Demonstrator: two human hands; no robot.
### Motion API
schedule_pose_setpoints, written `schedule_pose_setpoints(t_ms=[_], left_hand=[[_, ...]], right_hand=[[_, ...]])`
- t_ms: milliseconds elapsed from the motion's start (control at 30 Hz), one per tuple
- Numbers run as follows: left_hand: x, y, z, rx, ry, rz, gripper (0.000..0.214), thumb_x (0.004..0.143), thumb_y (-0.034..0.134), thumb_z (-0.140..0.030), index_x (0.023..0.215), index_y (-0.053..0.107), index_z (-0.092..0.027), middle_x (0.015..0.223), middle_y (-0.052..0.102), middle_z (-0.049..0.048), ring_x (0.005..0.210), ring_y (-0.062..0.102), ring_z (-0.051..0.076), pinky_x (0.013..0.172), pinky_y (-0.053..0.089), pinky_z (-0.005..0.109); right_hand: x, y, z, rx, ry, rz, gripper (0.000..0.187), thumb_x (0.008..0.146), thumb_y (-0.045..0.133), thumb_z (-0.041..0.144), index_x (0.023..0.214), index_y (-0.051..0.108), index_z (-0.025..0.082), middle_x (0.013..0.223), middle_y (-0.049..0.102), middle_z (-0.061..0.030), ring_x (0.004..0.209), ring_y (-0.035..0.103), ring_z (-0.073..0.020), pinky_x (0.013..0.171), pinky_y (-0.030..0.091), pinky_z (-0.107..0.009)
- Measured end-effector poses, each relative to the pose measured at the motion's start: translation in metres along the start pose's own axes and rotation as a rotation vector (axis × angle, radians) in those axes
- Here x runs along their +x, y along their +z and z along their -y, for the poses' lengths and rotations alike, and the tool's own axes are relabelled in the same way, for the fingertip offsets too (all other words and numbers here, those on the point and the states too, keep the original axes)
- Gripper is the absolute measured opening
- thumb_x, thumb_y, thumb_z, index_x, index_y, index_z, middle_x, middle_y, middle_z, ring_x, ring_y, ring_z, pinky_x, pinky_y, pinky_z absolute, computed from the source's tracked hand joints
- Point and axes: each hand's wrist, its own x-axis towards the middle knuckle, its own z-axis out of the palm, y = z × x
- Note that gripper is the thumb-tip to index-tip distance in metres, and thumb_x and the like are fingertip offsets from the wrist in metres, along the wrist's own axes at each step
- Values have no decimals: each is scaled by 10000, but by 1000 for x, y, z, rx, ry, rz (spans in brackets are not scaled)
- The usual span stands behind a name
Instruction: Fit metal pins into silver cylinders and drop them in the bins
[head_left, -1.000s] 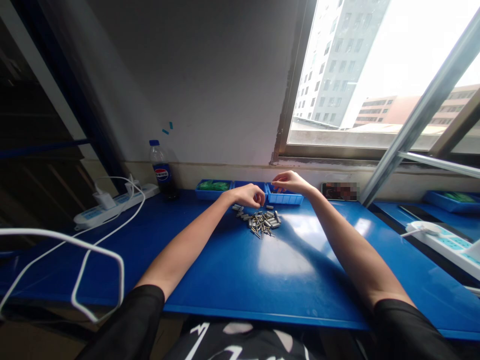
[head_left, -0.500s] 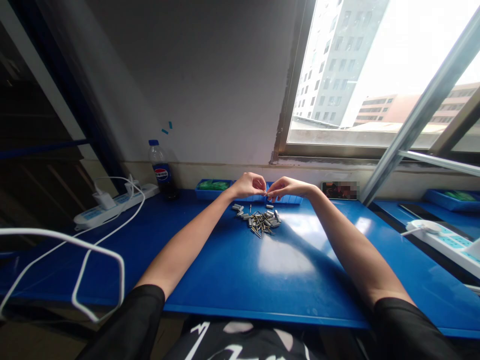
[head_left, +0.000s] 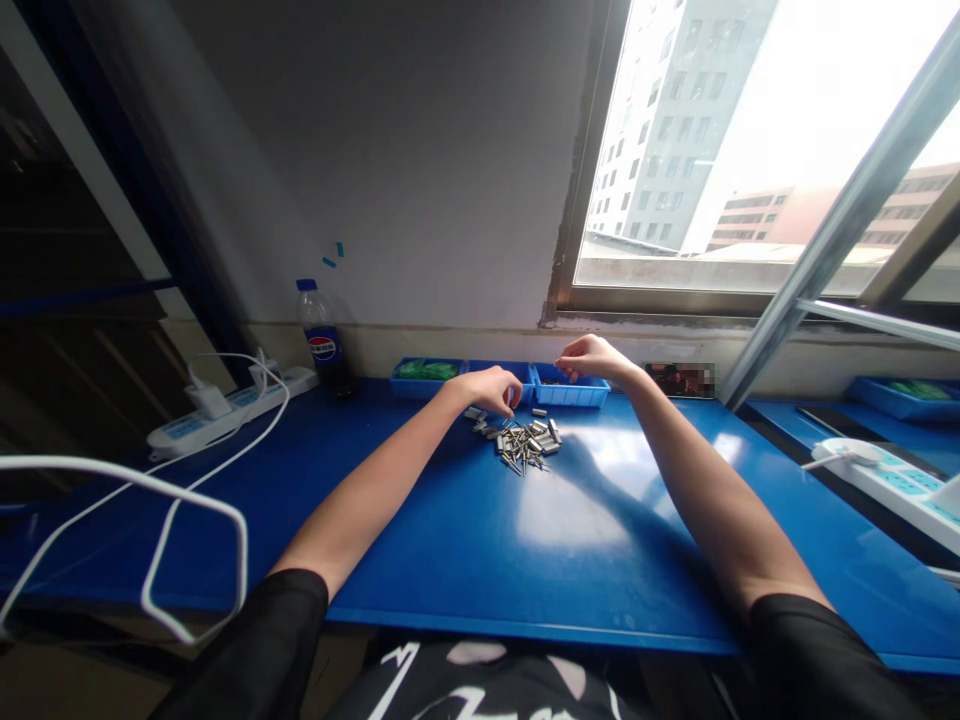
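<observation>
My left hand [head_left: 493, 389] is at the upper left edge of a pile of small metal parts [head_left: 529, 443]. Its fingers curl downward, closed, and whatever they hold is hidden. Silver cylinders and thin pointed pins with brass-coloured parts make up the pile. Over the right-hand blue bin [head_left: 574, 396] hovers my right hand [head_left: 592, 358], its thumb and fingers pinched together. Anything between those fingertips is too small to make out. Dark small pieces lie in that bin. A middle blue bin [head_left: 527, 388] is partly covered by my left hand.
A blue bin with green contents [head_left: 427, 371] stands at the back left, beside a cola bottle [head_left: 322, 345]. White power strips [head_left: 232, 410] and looping cables lie on the left; another power strip [head_left: 892, 480] is at right. A phone-like screen [head_left: 679, 380] leans by the wall.
My hands, which met at the fingertips above the bins, have parted. The left has come down to the metal pile; the right has shifted right, over the right-hand bin.
</observation>
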Motion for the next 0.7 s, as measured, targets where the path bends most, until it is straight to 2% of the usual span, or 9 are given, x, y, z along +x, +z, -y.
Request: schedule_pose_setpoints(t_ms=[100,167,267,400,567,700], left_hand=[[4,7,-3,53,-20,51,283,653,813,-232,930,768,-195,889,763,36,715,655,157,605,459,219],[6,12,-4,70,-29,51,306,631,782,-155,933,767,-193,884,758,41,701,650,159,578,448,219],[8,17,-5,54,-13,35,348,608,722,-80,935,764,-192,869,753,41,698,653,164,564,447,221],[8,17,-5,8,19,18,343,597,707,-80,922,761,-179,850,754,42,704,664,170,575,470,224],[4,10,-4,-164,46,-47,400,628,693,-91,1011,764,-182,893,773,34,767,702,161,659,519,206],[2,3,-3,-261,73,-96,442,637,681,-94,1059,776,-184,898,774,27,767,712,154,661,523,195]], right_hand=[[-2,-2,-1,-115,41,-151,249,808,771,372,697,745,150,643,742,-74,632,738,-214,607,558,-267],[-2,-1,-1,-103,56,-172,269,823,761,399,719,748,151,652,750,-79,633,742,-217,604,563,-266],[1,4,-3,-29,62,-124,278,832,757,423,752,747,157,696,770,-87,636,743,-213,580,563,-258],[5,9,-5,-28,39,-61,291,820,778,449,776,747,162,732,780,-90,642,744,-214,551,553,-250],[6,9,-9,-33,18,-7,304,812,795,466,830,766,164,753,786,-90,653,745,-215,565,561,-256],[4,8,-8,-68,-37,93,300,840,769,468,867,779,169,757,787,-77,673,742,-199,595,558,-247]])
